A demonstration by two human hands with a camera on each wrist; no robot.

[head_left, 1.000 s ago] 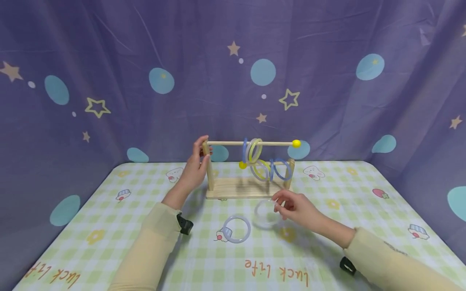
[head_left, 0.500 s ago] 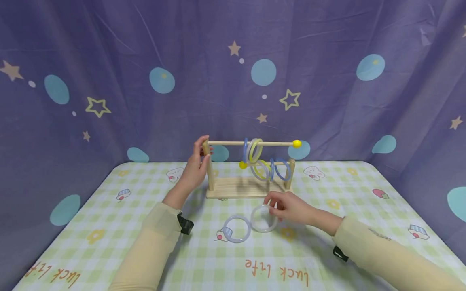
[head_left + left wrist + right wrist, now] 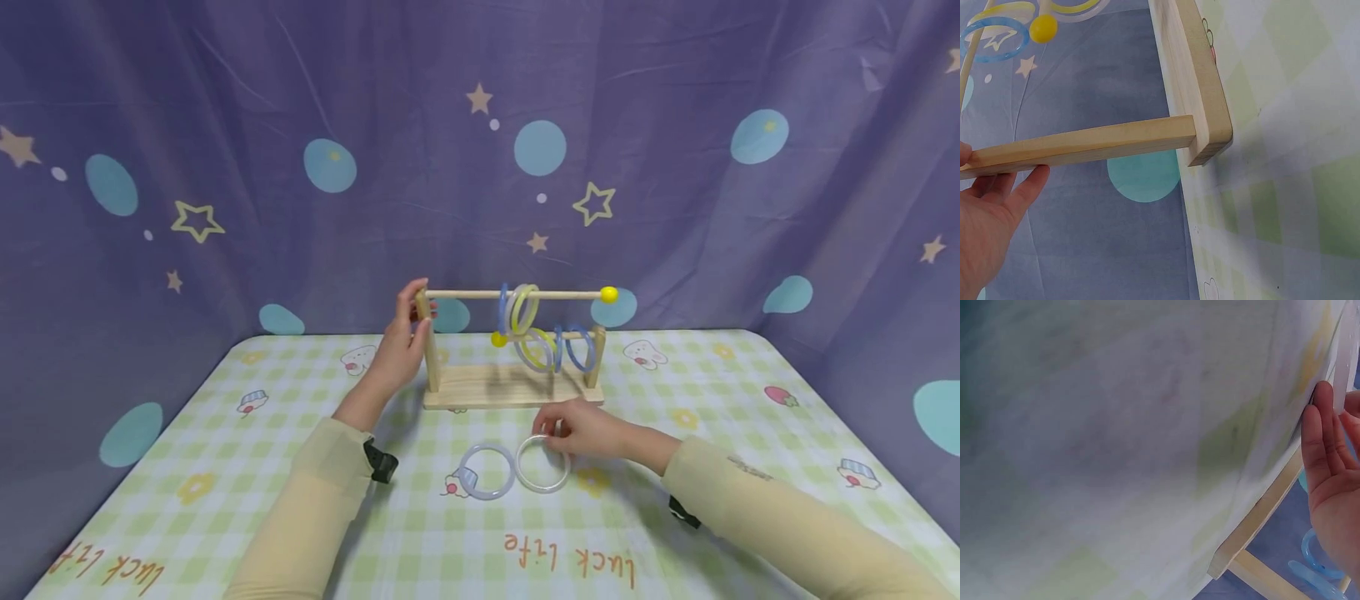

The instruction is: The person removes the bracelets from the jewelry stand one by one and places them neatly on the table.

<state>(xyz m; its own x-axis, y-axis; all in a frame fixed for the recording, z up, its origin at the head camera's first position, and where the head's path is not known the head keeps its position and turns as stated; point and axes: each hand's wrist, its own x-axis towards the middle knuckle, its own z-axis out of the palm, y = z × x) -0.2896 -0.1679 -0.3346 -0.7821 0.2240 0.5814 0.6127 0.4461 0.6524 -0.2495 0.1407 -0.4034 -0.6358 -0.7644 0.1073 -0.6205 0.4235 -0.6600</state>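
My left hand [image 3: 401, 350] grips the tall left post of a wooden ring stand [image 3: 510, 385]; in the left wrist view the fingers lie along one face of the post [image 3: 1085, 142]. My right hand [image 3: 588, 429] pinches the upper edge of a clear ring [image 3: 543, 490], low over the tablecloth in front of the stand. Right at its left side, a pale lilac ring [image 3: 487, 497] lies flat. In the right wrist view the clear ring [image 3: 1346, 356] shows only in part, between thumb and fingers.
Blue, whitish and yellow rings hang on the stand's upper rod [image 3: 465, 294], which ends in a yellow ball [image 3: 609, 295]. Several more, including a blue ring [image 3: 581, 367], hang on the lower rod, tipped by another yellow ball [image 3: 498, 339]. A purple curtain [image 3: 375, 242] rises behind the checked tablecloth [image 3: 375, 542].
My right hand has moved left and toward me with the clear ring, bringing it down beside the lilac ring. The left hand has kept its grip on the post.
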